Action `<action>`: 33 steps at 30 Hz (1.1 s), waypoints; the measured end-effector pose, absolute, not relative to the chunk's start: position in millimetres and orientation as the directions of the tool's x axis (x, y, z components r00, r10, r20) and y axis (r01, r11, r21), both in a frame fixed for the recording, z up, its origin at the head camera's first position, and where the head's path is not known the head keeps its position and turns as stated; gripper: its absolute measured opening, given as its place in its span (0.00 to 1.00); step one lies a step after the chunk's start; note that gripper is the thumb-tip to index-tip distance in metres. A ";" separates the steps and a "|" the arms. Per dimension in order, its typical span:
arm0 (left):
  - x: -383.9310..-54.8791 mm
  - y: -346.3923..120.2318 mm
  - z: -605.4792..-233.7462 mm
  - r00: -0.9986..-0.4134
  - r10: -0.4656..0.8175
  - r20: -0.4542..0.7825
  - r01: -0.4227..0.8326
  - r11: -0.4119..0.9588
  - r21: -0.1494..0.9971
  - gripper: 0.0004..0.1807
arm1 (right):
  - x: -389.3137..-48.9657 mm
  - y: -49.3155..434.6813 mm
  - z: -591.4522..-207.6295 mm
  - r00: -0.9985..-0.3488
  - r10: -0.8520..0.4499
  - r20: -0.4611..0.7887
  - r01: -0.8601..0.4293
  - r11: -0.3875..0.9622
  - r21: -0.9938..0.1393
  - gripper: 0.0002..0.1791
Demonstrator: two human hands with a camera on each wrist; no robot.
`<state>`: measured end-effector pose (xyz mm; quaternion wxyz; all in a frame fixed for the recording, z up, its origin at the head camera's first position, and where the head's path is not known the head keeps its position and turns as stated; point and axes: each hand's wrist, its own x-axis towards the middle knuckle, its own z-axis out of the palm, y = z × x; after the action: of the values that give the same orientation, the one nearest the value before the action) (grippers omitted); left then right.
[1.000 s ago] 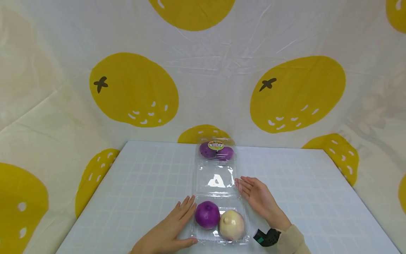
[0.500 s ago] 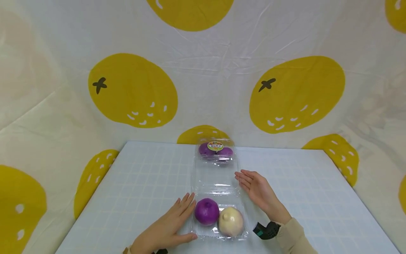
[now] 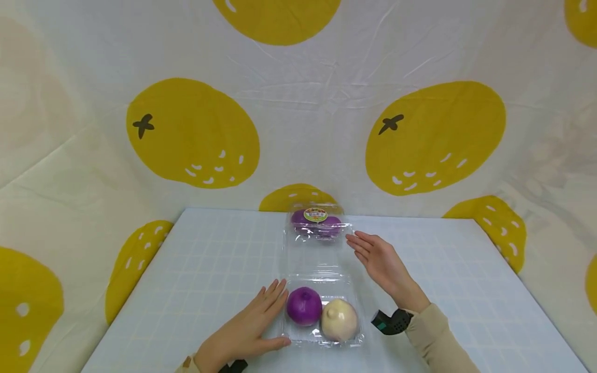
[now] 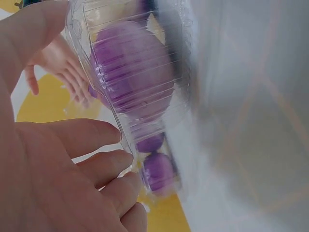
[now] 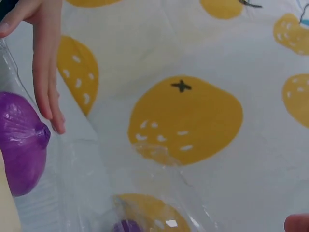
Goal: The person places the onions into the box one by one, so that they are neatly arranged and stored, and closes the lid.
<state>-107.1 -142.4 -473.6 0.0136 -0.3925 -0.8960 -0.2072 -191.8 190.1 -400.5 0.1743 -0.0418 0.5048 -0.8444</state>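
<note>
A clear plastic clamshell box (image 3: pixel 298 339) lies open, its base nearest the person. Side by side in the base sit a purple onion (image 3: pixel 304 306) and a pale onion (image 3: pixel 339 320). The clear lid (image 3: pixel 312 254) extends away from the base, its far edge overlapping a second box in the head view. My left hand (image 3: pixel 244 331) has its fingers straight along the base's left side; in the left wrist view fingertips (image 4: pixel 128 157) reach the plastic wall. My right hand (image 3: pixel 387 267), fingers straight and palm turned inward, is at the lid's far right edge.
Behind the lid stands a closed clear box (image 3: pixel 315 215) with a round label and two purple onions (image 3: pixel 328 227) inside. A pale checked cloth covers the table (image 3: pixel 224 248). A fruit-print curtain (image 3: pixel 317 140) hangs behind and beside it.
The right hand has moved farther away along the lid's side. The lid's far edge shows higher against the rear box. The base, its onions and the left hand have shifted slightly away.
</note>
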 end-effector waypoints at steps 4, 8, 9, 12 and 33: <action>-108.0 -144.0 -473.2 -0.694 0.698 0.177 0.704 0.606 0.371 0.50 | -189.2 188.0 -391.8 -0.940 -0.333 -0.076 0.219 -0.415 -0.883 0.33; -108.5 -143.7 -472.6 -0.692 0.700 0.173 0.704 0.603 0.374 0.50 | -182.4 188.6 -383.0 -0.943 -0.328 -0.052 0.191 -0.407 -0.893 0.34; -108.6 -143.5 -472.3 -0.694 0.700 0.169 0.702 0.604 0.378 0.50 | -180.0 189.0 -381.1 -0.943 -0.330 -0.048 0.188 -0.408 -0.894 0.35; -108.9 -143.1 -471.7 -0.699 0.698 0.154 0.692 0.608 0.390 0.50 | -172.4 190.4 -376.2 -0.938 -0.343 -0.040 0.190 -0.415 -0.890 0.36; -101.1 -137.8 -471.1 -0.788 0.492 0.369 0.608 0.533 0.588 0.28 | -116.4 209.1 -383.8 -0.880 -0.471 0.067 0.134 -0.380 -0.915 0.25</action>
<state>-101.1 -137.8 -471.1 0.0792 -0.3157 -0.8719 -0.3660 -116.4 209.1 -383.8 0.1856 -0.1605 0.5251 -0.8149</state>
